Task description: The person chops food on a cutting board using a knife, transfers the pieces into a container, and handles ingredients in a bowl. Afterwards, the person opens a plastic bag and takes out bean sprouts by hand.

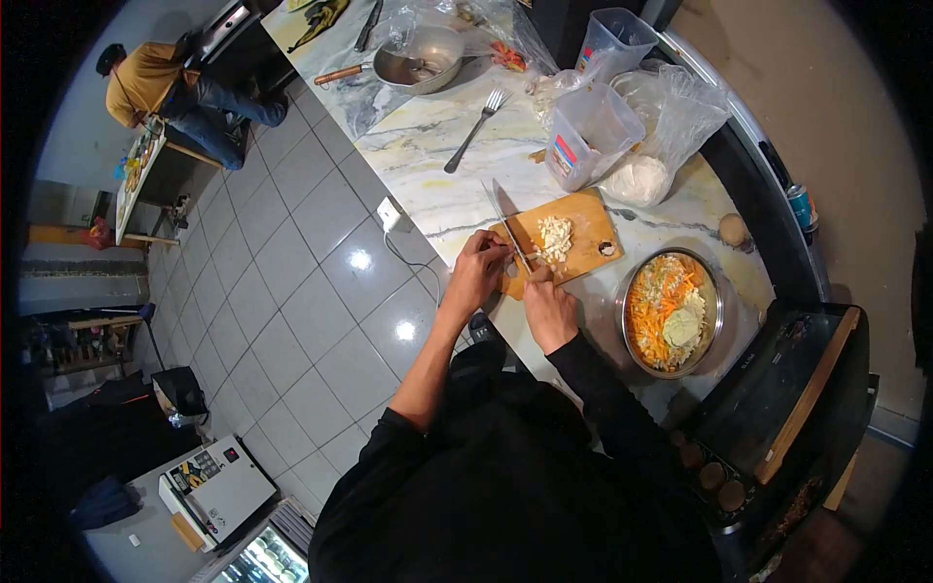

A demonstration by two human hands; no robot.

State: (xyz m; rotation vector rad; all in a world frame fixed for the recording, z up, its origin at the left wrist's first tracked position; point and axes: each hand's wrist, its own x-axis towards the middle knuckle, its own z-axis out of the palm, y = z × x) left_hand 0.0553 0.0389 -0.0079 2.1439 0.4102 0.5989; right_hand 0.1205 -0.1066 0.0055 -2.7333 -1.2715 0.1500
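A wooden cutting board (585,255) lies near the counter's front edge with a pile of chopped pale pieces (555,238) on it. My right hand (550,309) is closed around the handle of a knife (512,228), whose blade points up and to the left across the board. At the board's left end my left hand (479,270) has its fingers pressed together beside the blade; what they hold, if anything, is too small to tell. Right of the board stands a metal bowl (717,340) of shredded orange and pale food.
A fork (474,131), a pan (418,68), plastic containers (590,136) and a bag with a pale lump (637,180) lie beyond the board. A black appliance (768,389) stands at right. A person (151,83) works at a far table.
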